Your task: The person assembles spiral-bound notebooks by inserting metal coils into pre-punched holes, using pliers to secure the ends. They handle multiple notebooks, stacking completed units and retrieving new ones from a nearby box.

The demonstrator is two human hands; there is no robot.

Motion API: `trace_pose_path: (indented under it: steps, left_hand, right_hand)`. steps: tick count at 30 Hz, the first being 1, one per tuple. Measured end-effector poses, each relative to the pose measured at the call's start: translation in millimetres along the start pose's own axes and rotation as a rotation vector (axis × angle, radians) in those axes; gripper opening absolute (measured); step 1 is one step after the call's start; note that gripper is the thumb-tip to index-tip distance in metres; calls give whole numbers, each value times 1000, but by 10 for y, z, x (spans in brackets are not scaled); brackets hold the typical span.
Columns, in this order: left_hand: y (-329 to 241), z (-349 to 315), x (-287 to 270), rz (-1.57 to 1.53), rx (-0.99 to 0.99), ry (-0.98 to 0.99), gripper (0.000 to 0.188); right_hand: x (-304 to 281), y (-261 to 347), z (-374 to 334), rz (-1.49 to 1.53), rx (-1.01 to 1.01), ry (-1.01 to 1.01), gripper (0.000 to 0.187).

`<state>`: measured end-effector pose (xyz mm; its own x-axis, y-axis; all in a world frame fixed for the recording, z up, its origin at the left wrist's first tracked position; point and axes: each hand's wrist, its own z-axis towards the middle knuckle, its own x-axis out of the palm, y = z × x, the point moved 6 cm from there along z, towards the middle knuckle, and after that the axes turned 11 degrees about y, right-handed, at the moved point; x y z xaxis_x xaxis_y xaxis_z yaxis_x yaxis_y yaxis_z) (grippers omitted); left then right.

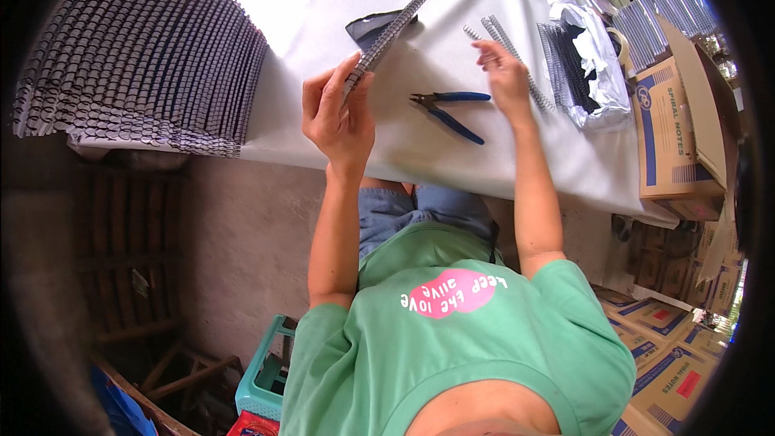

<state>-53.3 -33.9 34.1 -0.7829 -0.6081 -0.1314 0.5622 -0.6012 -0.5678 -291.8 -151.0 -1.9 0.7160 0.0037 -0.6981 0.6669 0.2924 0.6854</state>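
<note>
My left hand [339,113] is closed around the lower end of a spiral notebook [383,44], seen nearly edge-on, its wire coil slanting up to the right. A dark, pointed piece [367,30] shows behind it; I cannot tell whether it belongs to the notebook. My right hand [507,81] is over the table with its fingers apart, slightly blurred, beside some loose wire coils [502,36]. Between my hands lie blue-handled pliers [452,117], their jaws pointing left and handles spread.
A large stack of spiral notebooks [145,48] stands at the left on the white-covered table [291,129]. To the right are a paper-lined box of coils [593,73] and an open carton [674,129]. More cartons [670,355] and a green stool [270,363] are below.
</note>
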Motion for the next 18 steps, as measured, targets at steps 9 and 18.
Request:
trace_pose_path:
  steps: [9, 18]
  left_hand:
    - [129, -149, 10, -299, -196, -149, 39]
    - [-82, -87, 63, -198, -117, -82, 71]
  right_hand:
    - [427, 319, -868, -620, -91, 116, 41]
    - [-139, 1330, -996, -112, -302, 76, 45]
